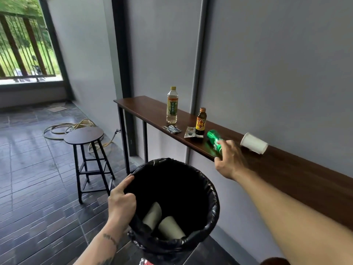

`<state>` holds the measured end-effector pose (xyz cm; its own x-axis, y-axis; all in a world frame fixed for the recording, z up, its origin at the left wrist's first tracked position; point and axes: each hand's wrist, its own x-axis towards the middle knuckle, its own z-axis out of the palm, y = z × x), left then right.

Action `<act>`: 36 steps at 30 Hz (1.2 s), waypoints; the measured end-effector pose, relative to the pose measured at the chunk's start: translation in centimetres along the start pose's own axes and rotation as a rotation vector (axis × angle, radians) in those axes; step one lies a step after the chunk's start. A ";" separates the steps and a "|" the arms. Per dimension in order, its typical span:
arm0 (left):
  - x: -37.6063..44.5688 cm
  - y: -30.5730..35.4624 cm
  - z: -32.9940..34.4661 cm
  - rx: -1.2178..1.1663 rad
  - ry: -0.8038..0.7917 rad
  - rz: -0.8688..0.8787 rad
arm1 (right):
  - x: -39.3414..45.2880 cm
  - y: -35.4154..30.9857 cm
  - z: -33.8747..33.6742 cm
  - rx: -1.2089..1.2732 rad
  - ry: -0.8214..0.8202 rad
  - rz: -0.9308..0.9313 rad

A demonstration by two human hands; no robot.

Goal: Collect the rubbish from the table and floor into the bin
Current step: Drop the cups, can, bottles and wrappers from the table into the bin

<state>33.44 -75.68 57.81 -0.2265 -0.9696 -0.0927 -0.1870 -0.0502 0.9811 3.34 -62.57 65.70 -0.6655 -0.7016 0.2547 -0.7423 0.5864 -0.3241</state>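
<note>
My left hand grips the rim of a bin lined with a black bag, held up below the table edge. Two cardboard tubes lie inside it. My right hand is closed around one end of a green can lying on its side on the long brown wall table. On the table also stand a clear plastic bottle and a small brown glass bottle. A dark wrapper, a pale wrapper and a tipped white paper cup lie there too.
A round dark stool stands on the tiled floor left of the bin. A coiled hose lies behind it by the wall. A railing closes the opening at far left. A grey wall backs the table.
</note>
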 end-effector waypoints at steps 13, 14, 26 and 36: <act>5.3 -1.3 5.2 -0.077 0.021 -0.045 | 9.0 5.0 4.6 0.090 -0.049 0.035; 5.6 -1.7 5.4 -0.080 0.018 -0.049 | 9.2 5.1 5.0 0.094 -0.053 0.037; 9.1 -2.5 6.4 -0.121 -0.049 -0.052 | 5.7 0.3 5.3 0.334 0.157 -0.270; 10.6 0.0 6.9 -0.134 -0.100 -0.054 | -0.5 -7.1 11.3 0.003 -0.411 -0.373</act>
<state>24.44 -84.31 55.64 -0.3147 -0.9363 -0.1558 -0.0737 -0.1395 0.9875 9.79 -70.92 57.59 -0.2721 -0.9620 -0.0234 -0.9211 0.2675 -0.2830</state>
